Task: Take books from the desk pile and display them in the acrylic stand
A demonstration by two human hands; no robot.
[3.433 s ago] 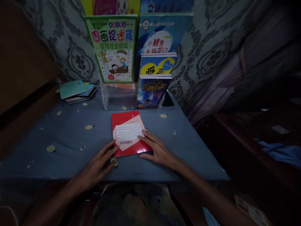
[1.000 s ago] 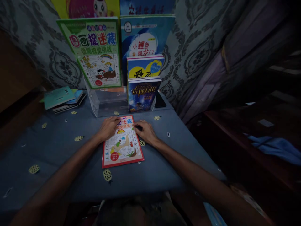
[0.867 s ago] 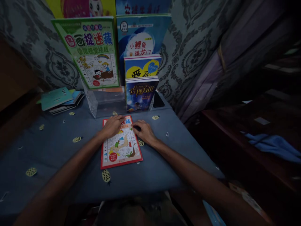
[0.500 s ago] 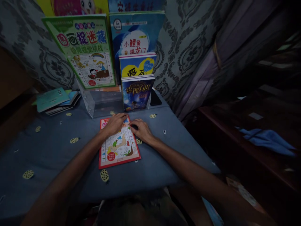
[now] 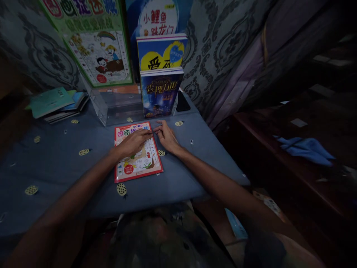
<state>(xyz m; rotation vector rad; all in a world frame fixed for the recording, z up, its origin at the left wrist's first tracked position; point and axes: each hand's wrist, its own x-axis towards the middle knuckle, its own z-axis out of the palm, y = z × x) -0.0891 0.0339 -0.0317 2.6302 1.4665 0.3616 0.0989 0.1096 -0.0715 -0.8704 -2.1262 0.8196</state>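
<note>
Red-bordered book flat on grey-blue tablecloth, long axis running away from body. Directly under left hand, nearer one, laid across upper cover, fingers extended rightward, nothing pinched. Just left of right hand, fingers slightly parted; contact with book's edge hard to tell in dim light. Around, left to right: booklet stack, clear stand, upright books, dark phone-like slab, patterned wall, purplish curtain, blue cloth.
</note>
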